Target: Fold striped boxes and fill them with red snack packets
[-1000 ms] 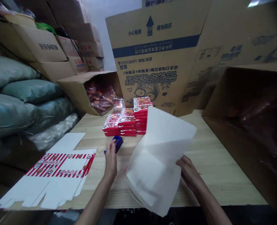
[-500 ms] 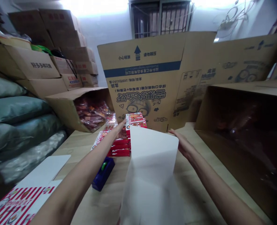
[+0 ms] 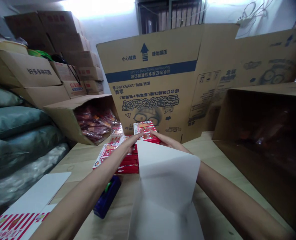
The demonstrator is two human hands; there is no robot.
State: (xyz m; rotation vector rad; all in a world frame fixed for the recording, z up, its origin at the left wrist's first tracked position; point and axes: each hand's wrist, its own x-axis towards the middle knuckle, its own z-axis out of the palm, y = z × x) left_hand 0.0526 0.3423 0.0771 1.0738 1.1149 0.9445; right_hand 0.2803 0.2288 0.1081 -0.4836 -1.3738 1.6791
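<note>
My left hand (image 3: pixel 132 142) is at the left side of a stack of small red-and-white printed boxes (image 3: pixel 145 127), its fingers pressed to the upper boxes. My right hand (image 3: pixel 164 140) holds the same boxes from the right, with its thumb near the top. Some fingers of both hands are hidden. Nearer to me, between my forearms, stands an open white carton (image 3: pixel 166 170) with its flap raised, covering part of the stack. More red-and-white boxes (image 3: pixel 107 152) lie left of my left hand. A blue tape dispenser (image 3: pixel 107 198) sits below my left forearm.
A cardboard box of wrapped red packets (image 3: pixel 95 123) lies on its side at the back left. Another large open box (image 3: pixel 253 150) stands at the right. Cardboard panels (image 3: pixel 158 76) rise behind the table. A flat striped carton (image 3: pixel 35 193) lies front left, near green sacks (image 3: pixel 17 121).
My right hand has moved left, from beside the white carton's flap to the red-and-white boxes. My left hand stays by the stack. The view has shifted slightly.
</note>
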